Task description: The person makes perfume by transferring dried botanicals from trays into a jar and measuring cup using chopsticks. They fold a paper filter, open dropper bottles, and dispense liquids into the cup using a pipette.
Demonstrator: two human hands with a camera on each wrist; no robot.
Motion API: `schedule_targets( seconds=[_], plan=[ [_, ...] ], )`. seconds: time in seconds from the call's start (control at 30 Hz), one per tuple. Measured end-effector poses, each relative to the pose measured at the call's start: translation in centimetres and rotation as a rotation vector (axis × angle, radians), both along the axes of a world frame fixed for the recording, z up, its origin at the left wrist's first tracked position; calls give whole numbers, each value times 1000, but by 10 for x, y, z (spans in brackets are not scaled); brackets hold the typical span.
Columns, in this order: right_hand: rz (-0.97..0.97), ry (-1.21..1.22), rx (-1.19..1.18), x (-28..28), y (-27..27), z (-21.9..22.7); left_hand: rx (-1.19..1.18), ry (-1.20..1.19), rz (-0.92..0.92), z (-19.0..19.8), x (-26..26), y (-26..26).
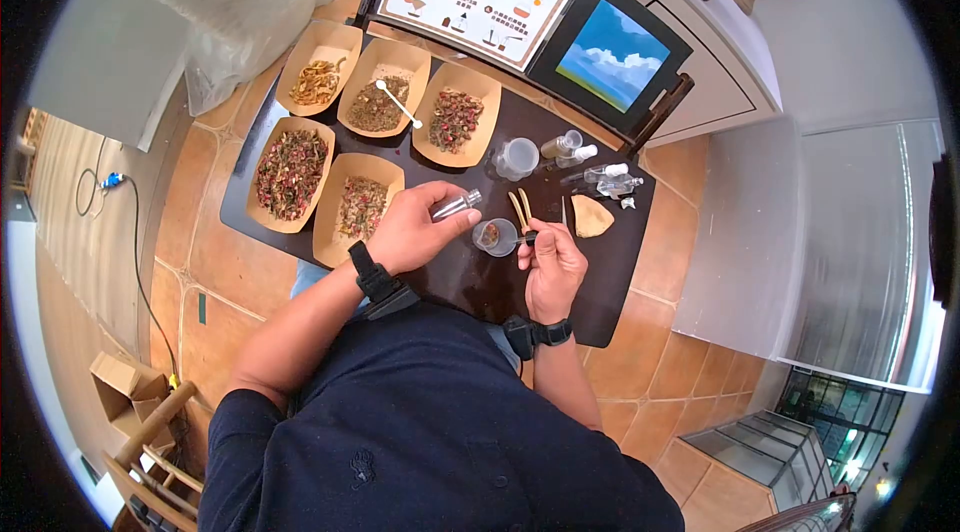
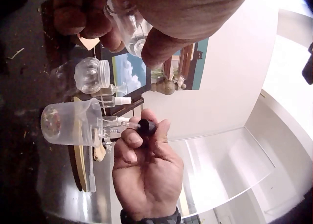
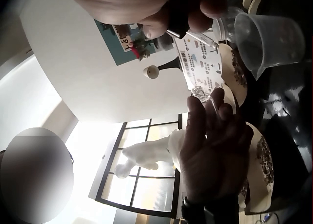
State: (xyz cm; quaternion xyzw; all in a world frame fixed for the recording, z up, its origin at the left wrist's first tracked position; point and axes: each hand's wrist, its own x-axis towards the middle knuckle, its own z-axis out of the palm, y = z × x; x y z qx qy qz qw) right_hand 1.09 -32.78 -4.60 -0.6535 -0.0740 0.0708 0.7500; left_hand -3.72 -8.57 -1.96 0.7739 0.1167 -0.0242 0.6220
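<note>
My left hand (image 1: 408, 229) grips a small clear glass bottle (image 1: 458, 205), whose threaded neck points up and to the right. Across from it, my right hand (image 1: 553, 274) pinches a dropper by its black cap (image 2: 146, 127). The dropper's thin glass tube (image 3: 201, 38) juts out from the fingers, near the rim of a clear plastic measuring cup (image 2: 73, 121). Reddish dried bits (image 2: 51, 122) lie in the bottom of this cup. In the head view the cup stands between the two hands, closer to the right one.
Paper trays (image 1: 318, 210) of dried petals and herbs fill the table's left side, a white spoon (image 1: 400, 104) across one. Behind the cup stand a lidded jar (image 1: 517, 158) and several small bottles (image 1: 605, 173). Wooden tongs (image 1: 517, 207) and a tan pouch (image 1: 592, 217) lie right.
</note>
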Motion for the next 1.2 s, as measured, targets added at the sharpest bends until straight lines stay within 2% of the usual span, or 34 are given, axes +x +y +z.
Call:
schedule_targets(
  seconds=[0.23,0.3,0.4,0.6,0.73,0.83,0.9,1.07,1.17,1.2],
  plan=[
    [39,-25,-27,0,-3,-2,-14,18,-31,0,0,-2],
    [13,40,84,-1,-1,-1,-20,-169,-49,-7,0,-4],
    [-17,52,219,4,2,0,4,-193,-134,-1,-1,-4],
    [25,101,322,5,-1,4,65,-290,-189,-1,2,-9],
    [56,94,304,3,-1,-2,94,-303,-219,4,4,-11],
    [77,67,264,1,2,7,101,-297,-250,7,4,-13],
    [210,-61,9,0,5,16,118,-293,-261,7,6,-15],
    [218,-151,13,-3,5,10,139,-320,-312,10,6,-17],
    [173,-124,-112,-4,6,24,143,-265,-308,14,6,-16],
    [201,-171,-299,-2,3,29,148,-291,-316,15,7,-15]
  ],
)
